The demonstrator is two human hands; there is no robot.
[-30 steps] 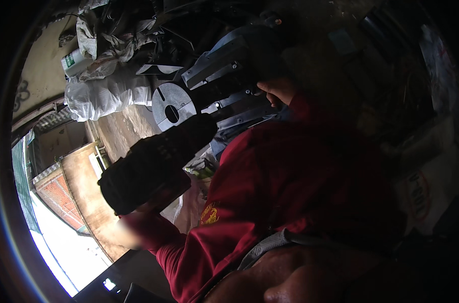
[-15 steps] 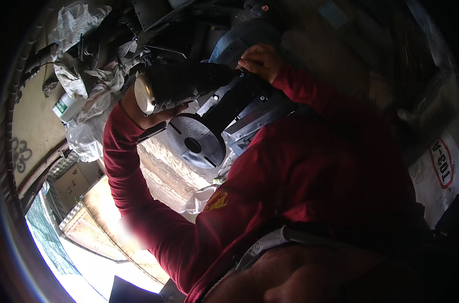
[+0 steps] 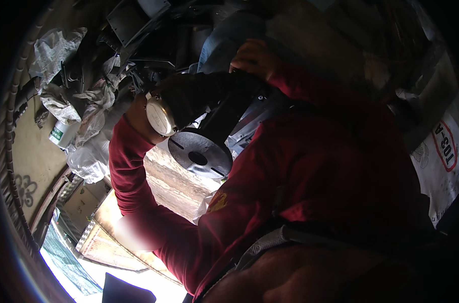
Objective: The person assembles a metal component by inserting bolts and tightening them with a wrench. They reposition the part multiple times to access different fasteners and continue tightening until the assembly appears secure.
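Red sleeves [image 3: 138, 177] frame a left hand [image 3: 138, 120] wrapped around a dark cylindrical tool [image 3: 186, 98], upper centre (pale end outward); a right hand [image 3: 254, 59] curls at its far end, pinch impossible to tell. Steadying appears underway; the next move calls for alignment. Below: a slotted disc [image 3: 186, 145]. Beyond: a sack [image 3: 444, 166], right, with red-outlined lettering; a green-labelled container [image 3: 60, 134], left, illegible.

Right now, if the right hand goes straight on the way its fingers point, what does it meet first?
Most likely the front of the dark tool that the left hand holds. The right hand looks very near; in this shadow I cannot tell whether they touch.
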